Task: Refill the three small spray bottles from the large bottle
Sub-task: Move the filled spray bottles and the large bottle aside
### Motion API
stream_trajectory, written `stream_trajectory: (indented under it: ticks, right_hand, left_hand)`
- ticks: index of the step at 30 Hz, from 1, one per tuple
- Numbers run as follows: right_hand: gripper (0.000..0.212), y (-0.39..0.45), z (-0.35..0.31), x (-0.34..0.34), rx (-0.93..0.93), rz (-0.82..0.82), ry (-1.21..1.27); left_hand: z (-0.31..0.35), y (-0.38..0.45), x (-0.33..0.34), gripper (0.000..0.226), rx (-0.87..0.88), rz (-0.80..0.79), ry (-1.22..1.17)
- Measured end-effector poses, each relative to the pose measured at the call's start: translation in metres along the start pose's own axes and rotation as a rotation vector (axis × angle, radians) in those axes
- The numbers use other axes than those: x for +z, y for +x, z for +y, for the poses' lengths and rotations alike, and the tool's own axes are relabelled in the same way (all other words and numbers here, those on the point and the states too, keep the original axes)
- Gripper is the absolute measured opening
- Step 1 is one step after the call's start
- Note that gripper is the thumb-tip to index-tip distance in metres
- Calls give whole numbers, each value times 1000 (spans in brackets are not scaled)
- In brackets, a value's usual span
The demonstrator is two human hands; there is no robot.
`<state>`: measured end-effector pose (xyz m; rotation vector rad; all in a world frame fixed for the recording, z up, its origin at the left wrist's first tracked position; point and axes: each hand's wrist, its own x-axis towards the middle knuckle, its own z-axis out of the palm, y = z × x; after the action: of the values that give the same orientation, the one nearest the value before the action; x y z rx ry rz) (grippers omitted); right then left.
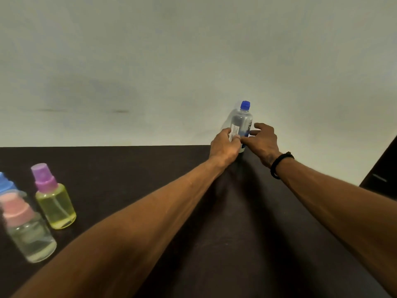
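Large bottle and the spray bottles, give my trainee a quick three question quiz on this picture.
1. True or false: the large bottle has its blue cap on.
2. Which hand grips the large bottle: A left hand, B right hand, C neither?
3. What colour is the cap of the yellow spray bottle?

Key: 1 true. 2 A; the right hand's fingers are spread beside it. 3 purple.

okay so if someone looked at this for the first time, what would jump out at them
Two bare arms reach to the table's far edge, where the left hand grips the large bottle, blue cap on, and the right hand hovers beside it. At near left stand three small spray bottles, capped purple, pink and blue.
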<state>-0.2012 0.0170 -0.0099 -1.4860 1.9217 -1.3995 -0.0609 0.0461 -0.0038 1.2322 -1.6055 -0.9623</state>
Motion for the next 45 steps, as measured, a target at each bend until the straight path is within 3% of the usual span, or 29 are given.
stream_trajectory:
  ticks: [2,7,12,15,18,20,25,32,37,45]
  right_hand:
    - [85,-19,-6,-4,51,50,18]
    - [29,-100,-37,-10,-26,143,79]
    - [32,-198,-77,2,-195,-110,146]
    - [33,-250,-103,25,-262,-279,168]
    - [38,-290,-125,54,-334,-414,162]
    - [39,-309,-138,70,-363,-478,172]
    - [60,-334,-161,99,-401,-564,164]
    - [61,-346,-170,129,-366,-489,166]
    - [52,-342,-171,139,-367,-476,115]
    - [45,-348,-171,144,-338,-455,136]
  left_hand:
    - [5,-27,-10,51,-8,40,-20]
    - [17,-127,-58,41,64,147,-22]
    - [21,-244,-118,20,165,271,-38]
    - [5,-303,-159,4,171,493,3]
    - [-23,-339,-202,15,88,754,82]
    - [-42,-349,-225,24,25,819,132]
    - [-73,-339,-261,42,-30,843,175]
    - [-98,-296,-298,68,-146,535,199]
    - [-115,-272,-302,66,-152,492,158]
    - [-126,-266,-303,44,-83,519,181]
